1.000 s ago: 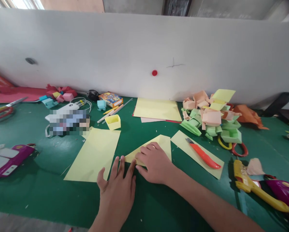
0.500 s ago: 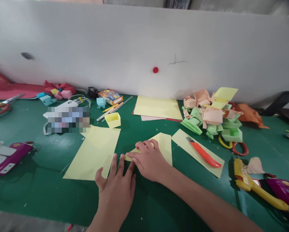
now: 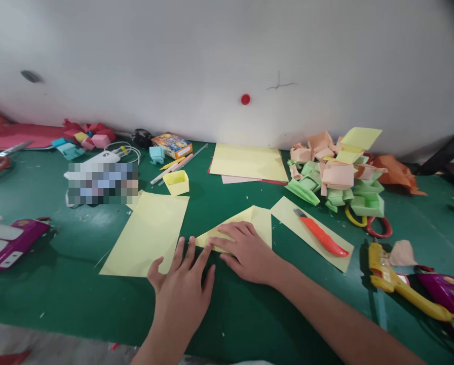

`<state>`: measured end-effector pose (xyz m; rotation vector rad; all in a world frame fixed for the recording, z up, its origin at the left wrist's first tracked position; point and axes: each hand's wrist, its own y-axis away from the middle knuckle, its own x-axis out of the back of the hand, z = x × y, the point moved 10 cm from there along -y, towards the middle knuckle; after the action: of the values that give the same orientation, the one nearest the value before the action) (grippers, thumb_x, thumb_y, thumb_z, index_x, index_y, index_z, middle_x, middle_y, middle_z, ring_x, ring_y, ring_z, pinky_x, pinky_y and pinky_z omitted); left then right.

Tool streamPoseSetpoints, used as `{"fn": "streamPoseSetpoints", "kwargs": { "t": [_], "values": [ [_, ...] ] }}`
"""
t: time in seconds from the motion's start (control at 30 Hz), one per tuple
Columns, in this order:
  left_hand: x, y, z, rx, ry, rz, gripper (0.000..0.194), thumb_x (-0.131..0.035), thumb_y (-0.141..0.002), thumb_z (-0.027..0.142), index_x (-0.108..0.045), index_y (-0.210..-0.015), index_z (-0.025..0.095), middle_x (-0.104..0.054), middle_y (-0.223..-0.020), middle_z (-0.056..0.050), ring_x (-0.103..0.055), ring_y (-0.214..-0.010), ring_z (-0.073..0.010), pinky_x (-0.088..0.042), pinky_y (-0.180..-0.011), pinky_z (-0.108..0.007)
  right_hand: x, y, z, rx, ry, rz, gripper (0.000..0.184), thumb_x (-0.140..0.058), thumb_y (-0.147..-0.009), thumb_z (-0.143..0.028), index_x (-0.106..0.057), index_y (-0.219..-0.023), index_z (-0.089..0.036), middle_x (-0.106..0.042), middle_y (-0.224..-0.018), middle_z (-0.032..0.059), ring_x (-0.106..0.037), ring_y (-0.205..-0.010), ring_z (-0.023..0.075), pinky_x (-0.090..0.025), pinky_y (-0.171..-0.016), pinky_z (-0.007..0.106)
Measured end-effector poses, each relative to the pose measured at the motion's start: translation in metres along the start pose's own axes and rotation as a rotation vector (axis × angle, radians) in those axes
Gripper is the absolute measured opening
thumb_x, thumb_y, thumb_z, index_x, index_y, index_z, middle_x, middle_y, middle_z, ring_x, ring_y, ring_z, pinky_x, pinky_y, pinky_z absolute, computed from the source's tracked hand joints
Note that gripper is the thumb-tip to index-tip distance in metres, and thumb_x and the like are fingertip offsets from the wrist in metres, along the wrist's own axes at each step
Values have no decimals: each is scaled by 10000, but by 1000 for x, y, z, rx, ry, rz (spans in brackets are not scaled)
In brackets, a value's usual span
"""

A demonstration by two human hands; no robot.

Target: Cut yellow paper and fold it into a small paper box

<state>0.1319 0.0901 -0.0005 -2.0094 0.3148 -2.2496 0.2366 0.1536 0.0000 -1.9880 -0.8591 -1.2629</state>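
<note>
a cutter [image 3: 324, 237] lies on a strip [image 3: 284, 209] right of the folded paper [image 3: 263, 223]; left lies a sheet [image 3: 147, 233], a box [image 3: 177, 183] just behind it.

Even, moderate light greys the pale wall [image 3: 166, 66], and I see a dull glare on the green table [image 3: 98, 299] over to the left; a dark shadow lies just left of the yellow tool [image 3: 409, 295]. Both sides look stretched and soft, blocky pixels hide a patch at left, and the far right corner is dark

Head view: close above green table [image 3: 246, 319], angled down, facing pale wall [image 3: 154, 66] beyond.
</note>
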Motion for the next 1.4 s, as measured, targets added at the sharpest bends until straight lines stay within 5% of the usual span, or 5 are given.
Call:
{"fn": "streamPoseSetpoints", "kwargs": {
  "t": [0.5, 0.7, 1.4],
  "values": [
    [8, 0, 9, -43, -4, 97, 373, -440, -1025, 309, -698, -1291, 266, -486, -1560, -81, -397, -1470, -371, -385, -1023, -530, -2, 3, 0, 64, 56, 115, 313, -543, -1028, -369, -690, -1279, -251, -673, -1362, 73, -576, -1238, 254, -411, -1043, 442],
    [-1, 2, 17, -144, -11, 106, 420, -383, -1031, 242, -666, -1327, 150, -583, -1474, -125, -572, -1313, -319, -454, -1010, -464, -1, 4, -4, 80, 107, 140, 312, -517, -1041, -359, -706, -1262, -245, -691, -1347, 61, -610, -1234, 256, -455, -1036, 441],
    [1, 1, 16, -139, 34, 105, 405, -409, -1008, 230, -667, -1307, 136, -606, -1450, -129, -567, -1331, -314, -454, -1039, -465, -3, 14, -15, 131, 167, 266, 296, -492, -1045, -244, -731, -1212, -193, -707, -1323, 67, -636, -1275, 233, -524, -1072, 378]
  ]
}}
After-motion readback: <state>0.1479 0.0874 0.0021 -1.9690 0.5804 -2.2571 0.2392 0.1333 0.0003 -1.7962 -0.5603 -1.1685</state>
